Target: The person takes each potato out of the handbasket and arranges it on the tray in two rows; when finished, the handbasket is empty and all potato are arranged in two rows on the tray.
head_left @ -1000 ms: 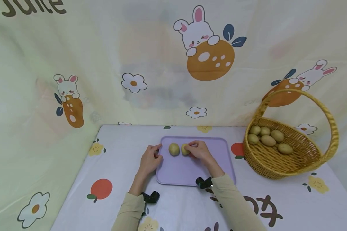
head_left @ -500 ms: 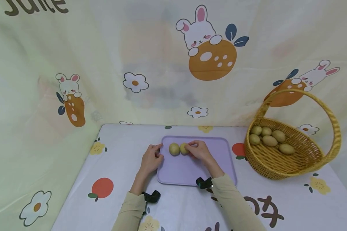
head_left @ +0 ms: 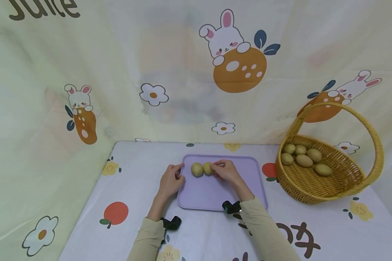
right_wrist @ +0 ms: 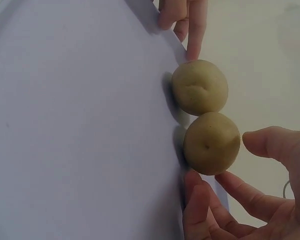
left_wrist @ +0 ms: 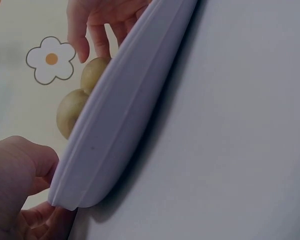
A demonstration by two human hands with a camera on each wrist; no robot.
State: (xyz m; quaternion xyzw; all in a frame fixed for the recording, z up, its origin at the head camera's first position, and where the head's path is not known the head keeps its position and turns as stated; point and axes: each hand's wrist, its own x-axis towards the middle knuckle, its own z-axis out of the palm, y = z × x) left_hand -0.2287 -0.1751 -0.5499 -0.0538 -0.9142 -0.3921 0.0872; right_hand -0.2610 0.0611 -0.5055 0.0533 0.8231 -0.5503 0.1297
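On a lilac tray (head_left: 209, 195) two potatoes sit side by side near the back left, touching each other. My right hand (head_left: 228, 171) holds the right potato (head_left: 208, 169), fingers curled under its side and thumb close against it, as the right wrist view shows. The left potato (head_left: 197, 169) stands between that one and the tray's left rim. My left hand (head_left: 170, 180) is at this rim; in the left wrist view its thumb (left_wrist: 45, 157) lies at the edge with the other fingers bent on the opposite side, gripping the tray.
A yellow wicker basket (head_left: 305, 194) with a tall handle stands to the right of the tray, several potatoes (head_left: 303, 160) gathered at its left end. The table has a white printed cloth (head_left: 143, 152), and a cream curtain with rabbit prints (head_left: 183, 43) hangs behind.
My right hand has shifted its potato slightly left, closing the gap to the other potato. The left hand stays at the tray's rim. The head view has tilted a little.
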